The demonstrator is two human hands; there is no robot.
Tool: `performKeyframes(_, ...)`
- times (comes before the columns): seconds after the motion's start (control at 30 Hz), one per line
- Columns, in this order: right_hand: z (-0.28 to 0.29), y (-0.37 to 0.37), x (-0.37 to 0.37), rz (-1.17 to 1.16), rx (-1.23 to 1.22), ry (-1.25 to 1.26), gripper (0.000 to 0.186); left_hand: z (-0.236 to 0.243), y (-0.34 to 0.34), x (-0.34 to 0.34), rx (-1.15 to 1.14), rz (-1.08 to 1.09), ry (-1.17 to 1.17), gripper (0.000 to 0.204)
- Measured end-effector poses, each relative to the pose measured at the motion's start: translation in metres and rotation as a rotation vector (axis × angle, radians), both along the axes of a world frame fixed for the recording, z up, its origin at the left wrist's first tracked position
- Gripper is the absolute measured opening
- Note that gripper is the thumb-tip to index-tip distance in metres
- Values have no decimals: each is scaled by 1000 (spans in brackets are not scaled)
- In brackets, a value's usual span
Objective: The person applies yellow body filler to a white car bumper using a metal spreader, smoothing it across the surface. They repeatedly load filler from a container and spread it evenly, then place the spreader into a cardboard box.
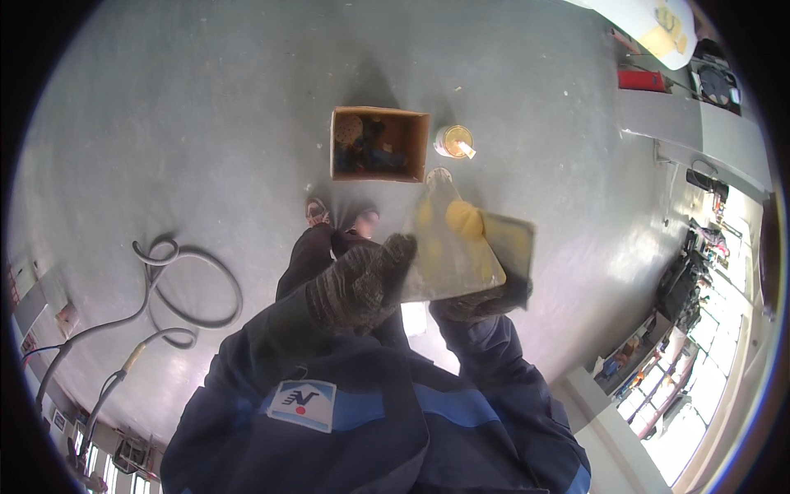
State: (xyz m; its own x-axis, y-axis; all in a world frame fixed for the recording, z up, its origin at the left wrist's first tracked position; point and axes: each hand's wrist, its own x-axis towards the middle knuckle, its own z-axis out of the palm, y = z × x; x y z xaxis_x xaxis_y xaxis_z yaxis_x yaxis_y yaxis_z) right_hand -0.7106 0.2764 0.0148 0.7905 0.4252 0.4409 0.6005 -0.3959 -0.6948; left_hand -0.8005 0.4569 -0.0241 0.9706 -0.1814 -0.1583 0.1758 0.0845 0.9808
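Note:
My left hand [362, 284], in a dark grey knitted glove, is closed at the left edge of a pale, yellow-smeared putty board [436, 255]. This board narrows to a tab with holes at its far end. A soft yellow lump of putty [465, 219] sits at its right edge. Behind and to the right, a darker flat board [518, 247], also smeared yellow, overlaps it. My right hand [481, 305], gloved too, grips the darker board from below; its fingers are mostly hidden. Both boards are slightly blurred.
An open cardboard box [381, 178] with dark items and a round perforated disc stands on the grey floor ahead. Right of it is a small tin [453, 142] with a flat stick on top. A grey hose [234, 288] lies coiled at left. Cluttered shelves [642, 354] line the right.

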Motion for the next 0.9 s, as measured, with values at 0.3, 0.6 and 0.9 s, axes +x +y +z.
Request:
performKeyframes(0.3, -268, -35, 6, 236, -311, -15, 39, -162, 32, 7, 13, 222, 250, 28)
performKeyframes(0.6, -486, 45, -17, -52, -76, 205, 45, -477, 9, 4, -671, 670, 742, 43)
performKeyframes(0.9, -628, 32, 71, -75, -514, -29, 30, -637, 34, -24, 681, 271, -455, 24)
